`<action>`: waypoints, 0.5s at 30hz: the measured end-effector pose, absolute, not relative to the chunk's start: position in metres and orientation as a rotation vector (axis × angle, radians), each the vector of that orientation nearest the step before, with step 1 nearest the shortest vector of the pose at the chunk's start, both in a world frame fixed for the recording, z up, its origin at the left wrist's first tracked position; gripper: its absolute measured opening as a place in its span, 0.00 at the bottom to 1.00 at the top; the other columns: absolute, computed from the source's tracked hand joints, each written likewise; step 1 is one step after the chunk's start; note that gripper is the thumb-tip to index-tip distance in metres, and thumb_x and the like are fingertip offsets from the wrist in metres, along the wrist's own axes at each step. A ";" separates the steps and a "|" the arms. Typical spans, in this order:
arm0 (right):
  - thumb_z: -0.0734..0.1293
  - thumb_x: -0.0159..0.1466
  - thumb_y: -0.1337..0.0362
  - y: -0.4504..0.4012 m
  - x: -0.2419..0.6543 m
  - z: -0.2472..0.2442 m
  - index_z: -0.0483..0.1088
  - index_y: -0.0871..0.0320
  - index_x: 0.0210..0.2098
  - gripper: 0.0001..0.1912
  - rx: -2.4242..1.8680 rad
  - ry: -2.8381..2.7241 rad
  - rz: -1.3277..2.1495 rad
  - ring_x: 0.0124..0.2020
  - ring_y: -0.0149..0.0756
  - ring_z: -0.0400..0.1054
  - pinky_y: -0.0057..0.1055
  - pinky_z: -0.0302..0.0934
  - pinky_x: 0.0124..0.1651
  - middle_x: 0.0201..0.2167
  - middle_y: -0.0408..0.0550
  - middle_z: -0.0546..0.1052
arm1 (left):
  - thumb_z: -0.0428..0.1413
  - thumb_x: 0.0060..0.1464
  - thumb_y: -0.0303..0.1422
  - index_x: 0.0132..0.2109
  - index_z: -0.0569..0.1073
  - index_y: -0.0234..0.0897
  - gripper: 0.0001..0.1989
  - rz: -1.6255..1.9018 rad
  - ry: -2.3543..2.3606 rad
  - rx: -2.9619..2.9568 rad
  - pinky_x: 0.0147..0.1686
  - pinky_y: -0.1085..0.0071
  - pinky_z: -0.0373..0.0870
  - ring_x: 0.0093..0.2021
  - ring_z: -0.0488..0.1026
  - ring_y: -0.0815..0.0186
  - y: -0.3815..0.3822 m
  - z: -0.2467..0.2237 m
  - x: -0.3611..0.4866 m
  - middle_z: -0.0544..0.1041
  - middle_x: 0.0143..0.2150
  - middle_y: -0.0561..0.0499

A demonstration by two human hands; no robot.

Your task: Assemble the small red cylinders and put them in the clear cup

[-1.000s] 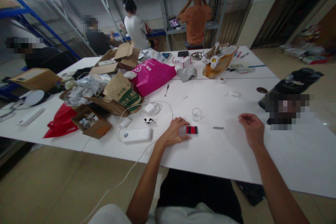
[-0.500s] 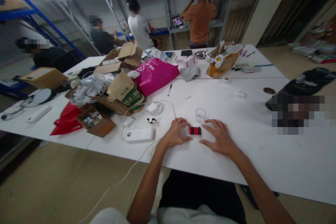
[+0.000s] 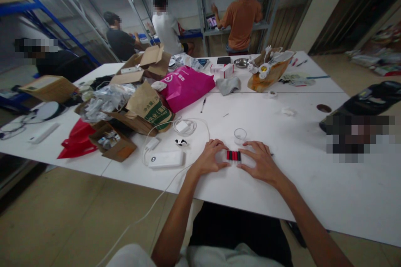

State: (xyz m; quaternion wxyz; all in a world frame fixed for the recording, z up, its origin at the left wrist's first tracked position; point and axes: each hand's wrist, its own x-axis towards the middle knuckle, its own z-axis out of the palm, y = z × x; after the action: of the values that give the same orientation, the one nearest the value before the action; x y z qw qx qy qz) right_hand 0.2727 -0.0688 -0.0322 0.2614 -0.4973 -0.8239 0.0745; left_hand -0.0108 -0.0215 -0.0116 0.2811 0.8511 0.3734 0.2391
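Note:
On the white table (image 3: 300,162), a short row of small tubes (image 3: 234,156) with red and black tops and clear lower parts lies side by side. My left hand (image 3: 210,158) curves around the left end of the row, its thumb and forefinger apart. From the other side, my right hand (image 3: 258,162) curves in with thumb and forefinger spread, their tips at the row's right end. Whether the fingertips press on the tubes is too small to tell. Just beyond them stands a clear round cup (image 3: 240,134). Part of a small dark thing shows behind my right hand.
Left of my hands are a white power bank (image 3: 165,159), an earphone case (image 3: 181,142) and a coiled white cable (image 3: 188,126). Cardboard boxes, a pink bag (image 3: 188,87) and a pen (image 3: 203,105) lie farther off. A black bottle (image 3: 360,102) is at right. Several people are at the back.
My right hand has moved slightly left, bringing its fingertips closer to the row of tubes. My left hand stays nearly still. The person in orange at the back has lowered their arms.

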 end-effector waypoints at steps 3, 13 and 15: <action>0.77 0.66 0.47 -0.068 0.273 -0.032 0.80 0.47 0.59 0.25 -1.339 -2.218 0.211 0.62 0.59 0.67 0.58 0.62 0.63 0.64 0.56 0.76 | 0.74 0.54 0.45 0.57 0.79 0.45 0.27 0.632 1.003 2.280 0.64 0.49 0.67 0.59 0.71 0.49 -0.022 -0.010 -0.011 0.75 0.59 0.43; 0.78 0.65 0.50 -0.071 0.272 -0.027 0.79 0.47 0.61 0.27 -1.329 -2.196 0.232 0.62 0.59 0.68 0.59 0.63 0.62 0.63 0.56 0.77 | 0.74 0.53 0.46 0.58 0.78 0.44 0.29 0.643 1.004 2.276 0.65 0.47 0.67 0.60 0.71 0.48 -0.023 -0.010 -0.011 0.75 0.59 0.42; 0.79 0.65 0.49 -0.073 0.276 -0.022 0.78 0.47 0.62 0.29 -1.327 -2.150 0.249 0.62 0.59 0.69 0.60 0.63 0.63 0.62 0.56 0.77 | 0.74 0.54 0.48 0.59 0.78 0.43 0.30 0.683 1.008 2.270 0.66 0.47 0.66 0.60 0.72 0.48 -0.024 -0.008 -0.011 0.76 0.58 0.42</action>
State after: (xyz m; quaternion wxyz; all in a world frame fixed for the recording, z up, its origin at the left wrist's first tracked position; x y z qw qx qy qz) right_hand 0.2763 -0.0729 -0.0221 0.2969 -0.4990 -0.8087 0.0938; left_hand -0.0109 -0.0242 -0.0075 0.2792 0.8462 0.3756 0.2546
